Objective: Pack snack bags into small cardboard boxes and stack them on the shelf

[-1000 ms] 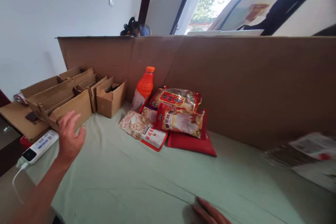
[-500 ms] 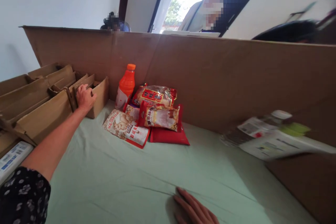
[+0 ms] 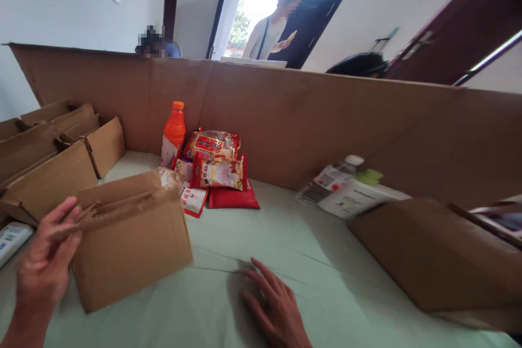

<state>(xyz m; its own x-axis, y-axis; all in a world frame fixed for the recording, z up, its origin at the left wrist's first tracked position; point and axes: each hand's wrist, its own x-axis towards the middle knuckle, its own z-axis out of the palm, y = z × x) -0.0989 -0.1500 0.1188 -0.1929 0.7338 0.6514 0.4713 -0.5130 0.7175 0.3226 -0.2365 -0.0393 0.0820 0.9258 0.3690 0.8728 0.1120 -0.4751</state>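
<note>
From the head view, the left hand [image 3: 44, 261] had a small cardboard box [image 3: 134, 250] pinched by its left edge, held tilted at near left, apart from the other cardboard boxes [image 3: 53, 179] at far left. Couldn't tell if its bottom touched the green cloth [image 3: 346, 304], and the inside was hidden. The right hand [image 3: 277, 304] was just chilling at near middle, fingers loosely spread, nothing in it.

Progress-wise, I'd call it early: one box was out in hand, but not set down. None of the snacks looked handled yet. The orange-capped bottle [image 3: 174, 128], the red-ended snack bag [image 3: 220, 173], the clear-and-red cracker bag [image 3: 216, 143] and the flat red packet [image 3: 234, 198] were bunched past the box, by the cardboard wall [image 3: 277, 119]. The clear plastic bottle [image 3: 322, 182] lay far right, well away from both hands.
</note>
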